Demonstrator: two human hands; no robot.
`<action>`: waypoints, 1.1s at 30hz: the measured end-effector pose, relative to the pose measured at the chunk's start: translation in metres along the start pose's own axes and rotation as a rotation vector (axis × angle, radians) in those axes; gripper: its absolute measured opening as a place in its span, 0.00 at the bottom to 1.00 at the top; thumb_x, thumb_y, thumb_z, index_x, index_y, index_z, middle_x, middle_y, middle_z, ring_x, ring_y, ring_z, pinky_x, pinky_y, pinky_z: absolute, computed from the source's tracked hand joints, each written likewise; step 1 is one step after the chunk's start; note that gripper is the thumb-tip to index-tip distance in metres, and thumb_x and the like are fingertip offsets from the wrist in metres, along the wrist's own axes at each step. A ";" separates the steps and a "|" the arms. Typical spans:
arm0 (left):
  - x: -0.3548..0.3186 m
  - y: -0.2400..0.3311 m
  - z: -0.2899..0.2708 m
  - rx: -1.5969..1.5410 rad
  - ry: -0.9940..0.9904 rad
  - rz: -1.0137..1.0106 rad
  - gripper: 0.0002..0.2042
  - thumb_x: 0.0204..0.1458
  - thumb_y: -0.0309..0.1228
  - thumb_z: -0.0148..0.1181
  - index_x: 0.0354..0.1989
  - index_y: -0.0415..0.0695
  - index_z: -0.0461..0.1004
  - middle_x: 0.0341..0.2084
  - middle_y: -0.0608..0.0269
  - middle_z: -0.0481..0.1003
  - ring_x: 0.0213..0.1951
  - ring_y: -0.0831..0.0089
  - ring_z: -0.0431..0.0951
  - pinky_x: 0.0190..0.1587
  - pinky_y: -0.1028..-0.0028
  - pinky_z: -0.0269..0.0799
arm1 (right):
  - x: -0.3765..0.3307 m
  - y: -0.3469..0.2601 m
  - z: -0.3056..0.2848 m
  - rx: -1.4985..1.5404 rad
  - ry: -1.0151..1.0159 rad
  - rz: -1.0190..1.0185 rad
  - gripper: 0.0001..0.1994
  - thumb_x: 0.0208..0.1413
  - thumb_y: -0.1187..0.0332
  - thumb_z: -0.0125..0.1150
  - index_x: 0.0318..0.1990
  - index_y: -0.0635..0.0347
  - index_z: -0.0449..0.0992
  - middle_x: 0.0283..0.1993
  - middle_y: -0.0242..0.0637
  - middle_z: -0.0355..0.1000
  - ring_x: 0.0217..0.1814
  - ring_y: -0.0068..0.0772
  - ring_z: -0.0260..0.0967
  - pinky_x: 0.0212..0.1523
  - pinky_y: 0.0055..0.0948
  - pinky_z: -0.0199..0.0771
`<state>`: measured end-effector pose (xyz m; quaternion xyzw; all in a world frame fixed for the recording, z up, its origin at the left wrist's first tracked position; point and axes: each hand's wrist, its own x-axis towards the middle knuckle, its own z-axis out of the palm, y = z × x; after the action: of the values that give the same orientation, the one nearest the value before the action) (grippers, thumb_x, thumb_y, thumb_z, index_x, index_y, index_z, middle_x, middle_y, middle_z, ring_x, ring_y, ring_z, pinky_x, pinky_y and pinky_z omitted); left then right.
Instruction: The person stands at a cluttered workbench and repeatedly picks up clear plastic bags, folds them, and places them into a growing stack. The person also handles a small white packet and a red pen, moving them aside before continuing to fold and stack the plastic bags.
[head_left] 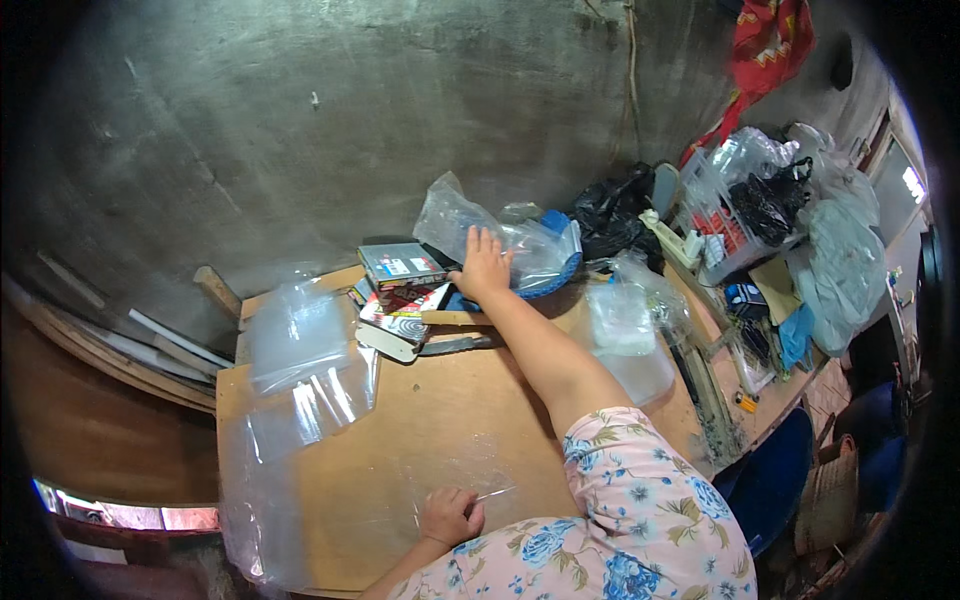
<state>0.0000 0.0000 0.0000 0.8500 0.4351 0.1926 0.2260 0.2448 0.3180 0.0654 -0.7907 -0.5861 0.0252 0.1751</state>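
Observation:
My right hand reaches across to the far side of the table, its fingers spread over a crumpled clear plastic bag. That bag lies in and over a blue basket. Close to me, my left hand is curled on the tabletop at a thin clear plastic bag, seemingly gripping its edge; the fingertips are partly hidden. Left of my right hand are several stacked small boxes, with a knife lying in front of them.
Clear plastic bags lie along the table's left side. More plastic packs rest right of my forearm. Further right are a black bag, a clear bin heaped with bags, and a yellow lighter. A grey wall stands behind.

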 end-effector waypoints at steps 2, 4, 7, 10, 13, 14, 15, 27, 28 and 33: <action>-0.004 0.004 -0.008 -0.017 -0.017 -0.018 0.10 0.37 0.36 0.60 0.30 0.51 0.72 0.19 0.66 0.70 0.26 0.64 0.71 0.32 0.65 0.65 | 0.013 -0.001 0.008 0.075 -0.058 0.058 0.35 0.41 0.55 0.63 0.58 0.51 0.58 0.65 0.41 0.49 0.64 0.41 0.50 0.59 0.58 0.47; 0.008 0.007 0.002 -0.051 -0.013 -0.024 0.11 0.37 0.37 0.60 0.30 0.50 0.72 0.19 0.66 0.71 0.26 0.64 0.71 0.31 0.65 0.65 | 0.038 0.020 0.012 0.015 -0.061 -0.004 0.21 0.44 0.60 0.57 0.48 0.55 0.67 0.55 0.45 0.61 0.57 0.44 0.59 0.56 0.54 0.54; 0.006 0.006 -0.007 -0.052 -0.035 -0.080 0.12 0.37 0.38 0.60 0.32 0.50 0.72 0.21 0.66 0.71 0.27 0.64 0.71 0.31 0.65 0.64 | 0.052 0.030 0.023 0.203 0.119 -0.017 0.12 0.45 0.66 0.50 0.36 0.59 0.74 0.42 0.50 0.70 0.46 0.51 0.66 0.49 0.48 0.62; 0.002 0.005 -0.002 -0.007 0.005 -0.076 0.14 0.37 0.39 0.60 0.33 0.49 0.72 0.25 0.64 0.71 0.28 0.63 0.71 0.32 0.64 0.64 | 0.059 0.052 0.005 0.525 0.454 0.019 0.10 0.45 0.70 0.47 0.32 0.61 0.74 0.33 0.56 0.70 0.38 0.57 0.68 0.40 0.43 0.67; 0.003 0.009 -0.006 0.005 0.008 -0.082 0.16 0.37 0.39 0.60 0.35 0.49 0.72 0.29 0.62 0.71 0.31 0.61 0.71 0.33 0.64 0.64 | 0.066 0.074 -0.034 0.587 0.530 0.051 0.09 0.50 0.67 0.50 0.34 0.61 0.74 0.31 0.53 0.72 0.35 0.48 0.70 0.38 0.37 0.68; 0.001 0.011 -0.007 -0.003 0.004 -0.102 0.16 0.37 0.40 0.60 0.36 0.48 0.71 0.30 0.61 0.71 0.32 0.61 0.71 0.33 0.64 0.64 | 0.060 0.071 -0.056 0.636 0.548 0.008 0.09 0.51 0.67 0.50 0.35 0.61 0.74 0.31 0.50 0.72 0.34 0.45 0.71 0.38 0.34 0.68; 0.001 0.012 -0.008 -0.013 0.027 -0.089 0.16 0.37 0.40 0.60 0.36 0.48 0.71 0.31 0.60 0.71 0.33 0.60 0.71 0.34 0.64 0.64 | 0.054 0.074 -0.076 0.679 0.581 -0.023 0.09 0.53 0.66 0.51 0.36 0.61 0.74 0.31 0.48 0.73 0.33 0.41 0.71 0.37 0.32 0.68; 0.022 0.020 -0.021 -0.416 0.288 -0.101 0.18 0.42 0.38 0.56 0.43 0.45 0.69 0.39 0.56 0.71 0.39 0.65 0.71 0.44 0.66 0.63 | -0.055 0.014 -0.182 1.718 -0.209 -0.299 0.14 0.56 0.66 0.47 0.48 0.59 0.69 0.50 0.43 0.65 0.49 0.36 0.66 0.51 0.32 0.66; 0.037 0.031 -0.031 -0.773 0.167 -0.288 0.18 0.46 0.38 0.54 0.45 0.45 0.69 0.41 0.56 0.70 0.41 0.67 0.71 0.46 0.66 0.62 | -0.076 0.002 -0.189 1.786 -0.311 -0.270 0.14 0.56 0.66 0.47 0.48 0.59 0.68 0.50 0.44 0.65 0.49 0.37 0.66 0.51 0.34 0.66; 0.053 0.065 -0.076 -2.174 0.071 -0.094 0.24 0.49 0.46 0.56 0.52 0.47 0.64 0.48 0.61 0.68 0.48 0.66 0.69 0.49 0.67 0.65 | -0.179 -0.051 -0.229 2.063 -0.623 -0.176 0.13 0.58 0.67 0.44 0.48 0.62 0.65 0.47 0.44 0.66 0.48 0.41 0.66 0.49 0.41 0.67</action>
<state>0.0317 0.0262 0.1057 0.1720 0.0707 0.4902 0.8515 0.1982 0.1065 0.2660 -0.1759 -0.3557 0.6938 0.6009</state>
